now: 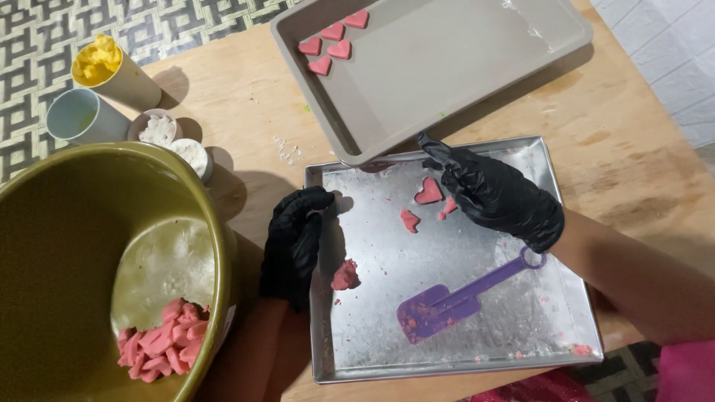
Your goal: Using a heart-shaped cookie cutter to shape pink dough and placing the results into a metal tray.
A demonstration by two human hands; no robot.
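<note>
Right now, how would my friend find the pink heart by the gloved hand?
Look at the shiny metal tray in front. Near its top edge, just left of the right hand, lies the pink heart. It alone is a clean heart shape; the pink bits nearby are ragged scraps.

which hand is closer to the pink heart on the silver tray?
Right. The right hand is just beside the pink heart, its fingertips almost touching it. The left hand rests at the silver tray's left edge, well away, nearer the dough lump.
</note>
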